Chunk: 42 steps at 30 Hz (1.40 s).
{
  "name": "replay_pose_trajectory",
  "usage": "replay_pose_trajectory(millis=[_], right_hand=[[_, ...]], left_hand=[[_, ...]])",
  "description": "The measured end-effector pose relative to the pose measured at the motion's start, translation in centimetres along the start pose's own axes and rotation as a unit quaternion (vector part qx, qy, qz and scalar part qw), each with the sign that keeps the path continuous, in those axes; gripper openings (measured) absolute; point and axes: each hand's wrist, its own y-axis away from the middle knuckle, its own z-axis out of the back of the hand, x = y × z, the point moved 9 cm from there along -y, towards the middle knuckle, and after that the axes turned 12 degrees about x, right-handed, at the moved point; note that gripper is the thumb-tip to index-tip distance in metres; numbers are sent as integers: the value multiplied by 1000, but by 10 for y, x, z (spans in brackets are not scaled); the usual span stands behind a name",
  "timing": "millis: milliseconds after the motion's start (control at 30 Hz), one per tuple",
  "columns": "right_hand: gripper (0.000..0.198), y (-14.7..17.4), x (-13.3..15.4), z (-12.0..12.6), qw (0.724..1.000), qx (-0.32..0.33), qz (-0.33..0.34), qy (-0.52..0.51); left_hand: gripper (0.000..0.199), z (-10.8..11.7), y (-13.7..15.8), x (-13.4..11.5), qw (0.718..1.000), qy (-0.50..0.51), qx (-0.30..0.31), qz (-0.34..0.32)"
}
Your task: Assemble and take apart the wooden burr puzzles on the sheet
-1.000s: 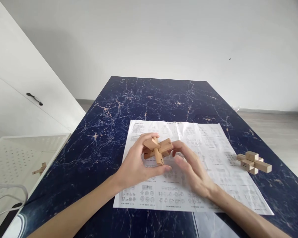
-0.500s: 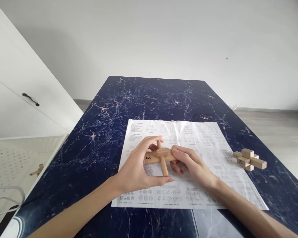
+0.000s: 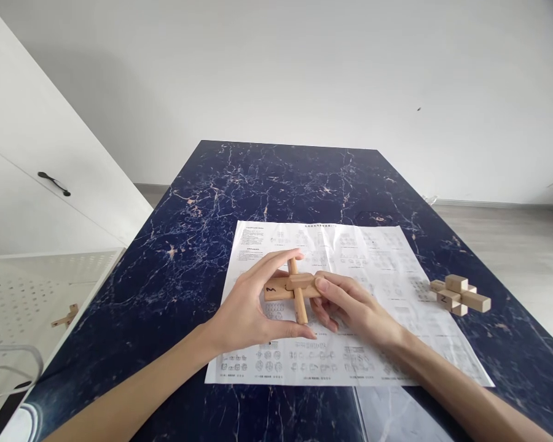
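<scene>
A cross-shaped wooden interlocking puzzle (image 3: 283, 288) is held above a printed sheet (image 3: 378, 344). Its flat bar bears a dark mark like an M, and a thin rod (image 3: 299, 305) runs across it, with a short block on top at the crossing. My left hand (image 3: 251, 307) curves around the left side, fingertips at the rod's upper end and thumb close under the lower end. Between thumb and fingers, my right hand (image 3: 350, 301) pinches the bar's right end. Part of the puzzle behind the fingers is hidden.
Beyond the sheet's right edge sits an assembled wooden block puzzle (image 3: 461, 294) with a dark mark. The dark blue marbled table (image 3: 276, 178) stands near a white wall. At left are a cabinet (image 3: 64, 147) and a perforated white surface (image 3: 23, 294) with a small wooden piece (image 3: 66, 316).
The rod's lower end has shifted slightly left and up, and a small gap now shows by my left thumb. My right hand keeps its pinch on the bar.
</scene>
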Motion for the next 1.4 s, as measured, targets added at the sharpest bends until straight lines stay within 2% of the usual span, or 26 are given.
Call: replay_pose_trajectory(millis=[267, 467, 633, 767, 900, 1133, 1300, 1400], right_hand=[[44, -2, -1, 5, 999, -36, 1, 5], [43, -2, 0, 5, 999, -31, 1, -21], [43, -2, 2, 5, 999, -31, 5, -41], [46, -3, 1, 5, 998, -32, 1, -52], [46, -3, 1, 5, 998, -35, -6, -49], [47, -3, 0, 3, 999, -21, -15, -46], [47, -2, -2, 7, 998, -55, -14, -15], [46, -1, -3, 7, 998, -65, -15, -15]], left_hand=[[95, 4, -1, 0, 1000, -14, -18, 13], [92, 1, -2, 1, 1000, -9, -4, 26], [73, 1, -4, -2, 1000, -11, -4, 10], [60, 0, -5, -2, 1000, 15, 0, 21], [60, 0, -5, -3, 999, 33, 0, 23], [76, 4, -3, 1, 999, 37, -17, 33], [80, 5, -3, 1, 999, 16, -24, 18], [74, 5, -3, 0, 1000, 3, -22, 10]])
